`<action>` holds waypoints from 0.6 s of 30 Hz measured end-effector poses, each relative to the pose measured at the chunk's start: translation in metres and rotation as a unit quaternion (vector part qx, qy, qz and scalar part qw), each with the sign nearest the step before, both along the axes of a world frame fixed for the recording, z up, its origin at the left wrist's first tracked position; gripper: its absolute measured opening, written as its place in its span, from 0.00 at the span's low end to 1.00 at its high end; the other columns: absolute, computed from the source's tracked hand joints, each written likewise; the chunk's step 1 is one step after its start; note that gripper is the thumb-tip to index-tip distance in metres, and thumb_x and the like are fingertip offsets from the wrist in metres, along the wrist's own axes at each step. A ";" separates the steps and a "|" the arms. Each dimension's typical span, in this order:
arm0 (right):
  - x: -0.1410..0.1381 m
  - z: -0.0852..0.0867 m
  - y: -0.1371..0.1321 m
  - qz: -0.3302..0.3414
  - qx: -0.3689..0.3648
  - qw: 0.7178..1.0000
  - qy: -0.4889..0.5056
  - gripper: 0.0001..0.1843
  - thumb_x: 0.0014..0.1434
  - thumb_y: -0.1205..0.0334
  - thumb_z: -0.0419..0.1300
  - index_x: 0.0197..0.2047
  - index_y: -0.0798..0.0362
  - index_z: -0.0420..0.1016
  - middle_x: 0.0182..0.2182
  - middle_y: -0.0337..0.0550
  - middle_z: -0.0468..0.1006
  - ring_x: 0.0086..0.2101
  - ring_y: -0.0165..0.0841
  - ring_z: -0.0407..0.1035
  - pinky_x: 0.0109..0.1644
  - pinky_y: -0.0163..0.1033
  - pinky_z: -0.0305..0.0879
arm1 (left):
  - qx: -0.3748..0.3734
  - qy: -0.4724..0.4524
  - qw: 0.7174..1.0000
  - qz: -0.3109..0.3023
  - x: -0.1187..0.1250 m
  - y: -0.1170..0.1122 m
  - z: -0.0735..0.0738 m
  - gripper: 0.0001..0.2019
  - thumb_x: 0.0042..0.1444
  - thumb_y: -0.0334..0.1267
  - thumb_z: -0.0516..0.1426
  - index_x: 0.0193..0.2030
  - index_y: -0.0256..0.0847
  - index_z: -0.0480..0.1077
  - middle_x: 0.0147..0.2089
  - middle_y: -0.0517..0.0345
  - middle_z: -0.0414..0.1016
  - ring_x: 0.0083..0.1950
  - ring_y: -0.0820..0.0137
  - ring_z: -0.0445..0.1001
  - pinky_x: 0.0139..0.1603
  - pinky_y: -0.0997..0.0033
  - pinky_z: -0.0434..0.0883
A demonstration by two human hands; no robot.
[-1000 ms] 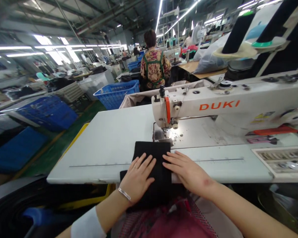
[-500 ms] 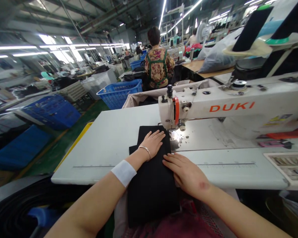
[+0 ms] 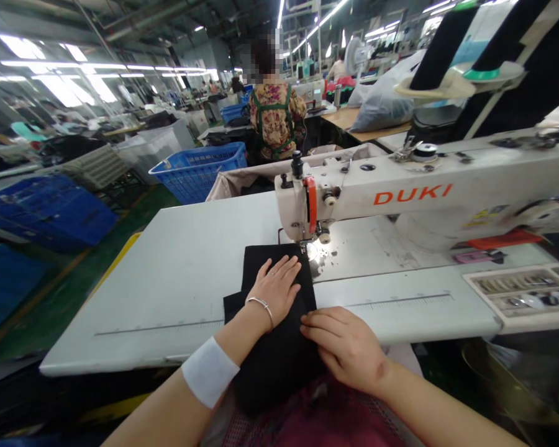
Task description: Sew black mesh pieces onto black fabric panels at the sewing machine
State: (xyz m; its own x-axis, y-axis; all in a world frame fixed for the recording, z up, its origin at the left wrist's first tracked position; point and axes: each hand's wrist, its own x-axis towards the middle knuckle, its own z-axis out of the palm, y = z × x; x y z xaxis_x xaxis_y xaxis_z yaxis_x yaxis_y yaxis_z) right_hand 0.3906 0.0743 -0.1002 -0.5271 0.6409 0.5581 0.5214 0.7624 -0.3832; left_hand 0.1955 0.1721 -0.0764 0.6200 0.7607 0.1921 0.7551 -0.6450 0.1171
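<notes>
A piece of black fabric (image 3: 270,264) lies on the white sewing table (image 3: 190,267), its far edge under the needle of the white DUKI sewing machine (image 3: 400,192). My left hand (image 3: 276,287) rests flat on the fabric with fingers spread, just left of the needle. My right hand (image 3: 345,344) sits at the fabric's right edge near the table front, its fingers curled and pinching that edge. The fabric's near end hangs over the table edge toward my lap.
A tray of small parts (image 3: 522,292) sits at the table's right. Blue baskets (image 3: 200,171) and crates (image 3: 51,211) stand on the left floor. A person in a floral top (image 3: 277,121) sits with their back to me at the station ahead.
My left hand has drawn back a little from the needle and stays flat on the fabric. My right hand has moved nearer the table edge and curled its fingers onto the fabric's edge.
</notes>
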 end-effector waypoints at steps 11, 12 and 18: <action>-0.006 0.003 0.001 -0.098 -0.057 0.994 -0.006 0.29 0.58 0.73 0.52 0.63 0.55 0.62 0.58 0.51 0.68 0.57 0.41 0.60 0.62 0.53 0.61 | -0.085 -0.146 0.980 0.101 -0.025 -0.008 0.016 0.06 0.61 0.39 0.56 0.38 0.41 0.61 0.36 0.59 0.66 0.39 0.65 0.67 0.42 0.63 0.68; -0.006 0.003 0.001 -0.097 -0.065 0.993 -0.002 0.30 0.57 0.73 0.52 0.63 0.56 0.61 0.60 0.52 0.65 0.58 0.42 0.59 0.62 0.53 0.61 | -0.096 -0.161 0.979 0.078 -0.023 -0.004 0.024 0.06 0.61 0.39 0.56 0.37 0.42 0.61 0.35 0.60 0.66 0.37 0.67 0.67 0.41 0.65 0.68; -0.002 0.004 -0.001 -0.104 -0.087 0.991 -0.003 0.33 0.55 0.75 0.51 0.65 0.56 0.59 0.66 0.56 0.53 0.62 0.44 0.54 0.63 0.53 0.61 | -0.043 -0.111 0.991 -0.059 0.002 0.029 0.059 0.05 0.60 0.39 0.58 0.40 0.41 0.68 0.42 0.58 0.73 0.46 0.65 0.71 0.52 0.63 0.68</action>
